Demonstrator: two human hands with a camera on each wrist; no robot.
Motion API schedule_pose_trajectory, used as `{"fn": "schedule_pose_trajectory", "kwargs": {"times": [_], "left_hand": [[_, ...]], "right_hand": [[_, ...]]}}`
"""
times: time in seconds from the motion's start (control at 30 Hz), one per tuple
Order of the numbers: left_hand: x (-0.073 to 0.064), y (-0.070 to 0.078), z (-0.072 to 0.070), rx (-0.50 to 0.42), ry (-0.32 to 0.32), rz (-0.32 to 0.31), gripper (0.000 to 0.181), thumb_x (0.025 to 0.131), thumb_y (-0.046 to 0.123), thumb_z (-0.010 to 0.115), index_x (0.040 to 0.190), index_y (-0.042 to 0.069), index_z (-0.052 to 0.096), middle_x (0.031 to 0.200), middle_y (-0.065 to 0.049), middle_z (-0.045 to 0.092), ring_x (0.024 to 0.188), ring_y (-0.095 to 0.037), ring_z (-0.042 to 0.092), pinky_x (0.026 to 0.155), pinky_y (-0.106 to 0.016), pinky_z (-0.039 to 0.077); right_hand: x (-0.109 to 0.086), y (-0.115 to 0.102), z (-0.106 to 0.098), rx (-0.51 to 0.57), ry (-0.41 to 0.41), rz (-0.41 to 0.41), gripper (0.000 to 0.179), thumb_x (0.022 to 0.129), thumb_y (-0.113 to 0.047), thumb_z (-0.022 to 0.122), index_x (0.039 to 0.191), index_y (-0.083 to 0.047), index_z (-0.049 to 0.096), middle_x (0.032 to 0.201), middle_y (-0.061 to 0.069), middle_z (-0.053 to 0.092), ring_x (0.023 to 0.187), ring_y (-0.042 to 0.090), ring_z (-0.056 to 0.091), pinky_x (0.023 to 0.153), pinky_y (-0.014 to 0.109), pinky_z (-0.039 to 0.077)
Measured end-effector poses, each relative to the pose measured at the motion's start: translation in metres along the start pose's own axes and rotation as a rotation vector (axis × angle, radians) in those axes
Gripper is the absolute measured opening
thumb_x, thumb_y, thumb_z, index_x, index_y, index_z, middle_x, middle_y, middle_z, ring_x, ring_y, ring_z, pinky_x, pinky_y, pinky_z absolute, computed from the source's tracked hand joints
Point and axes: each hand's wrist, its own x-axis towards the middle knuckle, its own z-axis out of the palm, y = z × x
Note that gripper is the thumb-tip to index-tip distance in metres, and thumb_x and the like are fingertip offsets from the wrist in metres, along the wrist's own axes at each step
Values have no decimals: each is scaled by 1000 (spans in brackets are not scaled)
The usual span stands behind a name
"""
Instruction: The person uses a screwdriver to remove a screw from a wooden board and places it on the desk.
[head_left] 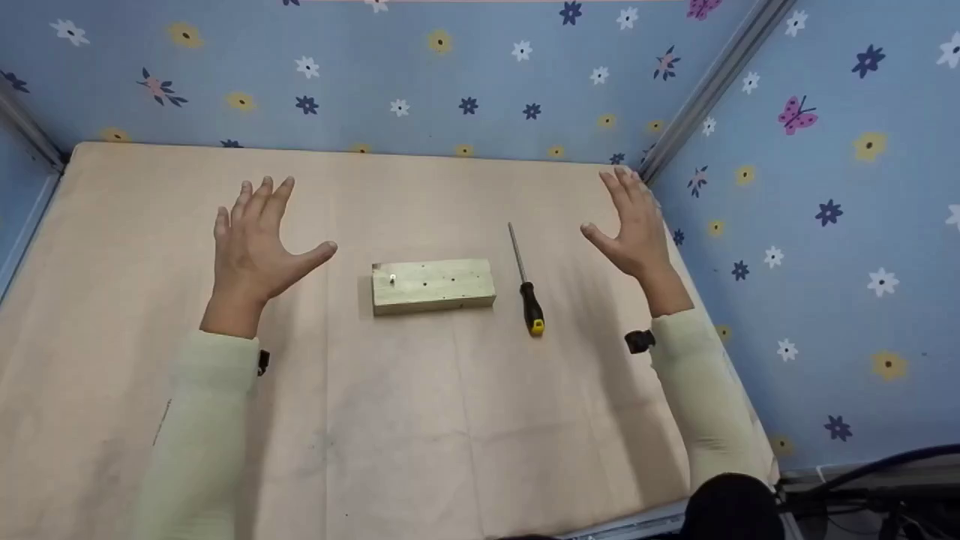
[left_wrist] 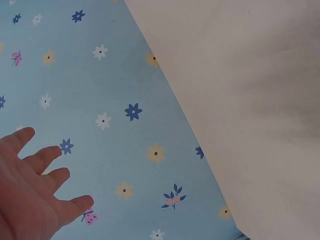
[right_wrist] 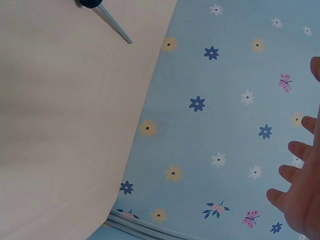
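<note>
In the head view a pale wooden block (head_left: pixel 472 282) lies mid-table, with several small dark holes in its top and a small screw (head_left: pixel 392 279) standing near its left end. To its right lies a screwdriver (head_left: pixel 532 304) with a black and yellow handle, its shaft pointing away from me. My left hand (head_left: pixel 251 251) is held over the table left of the block, fingers spread and thumb out, holding nothing. On the far side of the screwdriver my right hand (head_left: pixel 636 231) is raised likewise, fingers extended and holding nothing. The right wrist view catches the screwdriver's shaft (right_wrist: pixel 114 22) at top left.
A beige cloth (head_left: pixel 397 420) covers the table. Blue flowered walls (head_left: pixel 495 75) rise behind and on the right, joined by a grey metal post (head_left: pixel 712 90). A black rounded object (head_left: pixel 731 510) and dark cables (head_left: pixel 870 472) are at the lower right.
</note>
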Motion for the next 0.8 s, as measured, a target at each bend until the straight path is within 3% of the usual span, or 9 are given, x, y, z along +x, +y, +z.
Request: {"fn": "schedule_pose_trajectory", "kwargs": {"times": [0.37,0.6,0.8], "left_hand": [[-2,4,25,-47,-41,3,87,79,62,63,149,18,35,148,-17,42,140,-42,30,107,-65,25],[-6,5,48,-112,-100,-34,82,81,61,61,146,17,40,144,-14,47,132,-38,39,101,-59,35],[-10,6,71,-144,-176,-59,79,83,62,59,145,16,41,140,-12,51,126,-36,44,97,-56,40]], "right_hand": [[1,-9,11,-20,-56,-212,70,85,-48,64,146,-24,42,155,8,35,145,32,28,116,57,19],[-1,-13,24,-47,-234,-308,68,81,-40,70,142,-23,47,149,8,44,142,33,32,115,56,23],[-7,-15,37,-40,-361,-340,59,79,-32,71,135,-21,55,140,9,53,137,33,40,114,53,28]]}}
